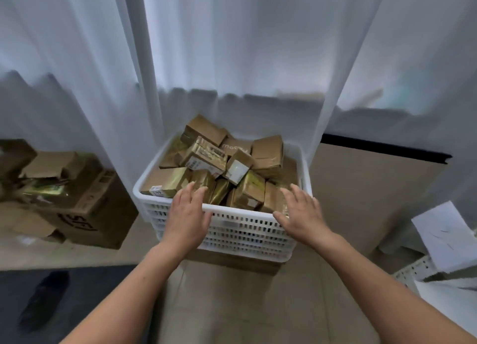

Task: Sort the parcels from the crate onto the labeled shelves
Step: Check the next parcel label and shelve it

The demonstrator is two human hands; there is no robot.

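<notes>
White plastic, smooth and faintly glossy, in the crate (240, 234). Matt brown cardboard in the parcels (267, 152), glossy with tape on several. Thin matt white cloth in the curtain (232, 46). Matt, torn cardboard in the box (90, 214).

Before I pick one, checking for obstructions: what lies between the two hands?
Head view: taped brown parcels and the near crate rim lie between the left hand and right hand.
</notes>
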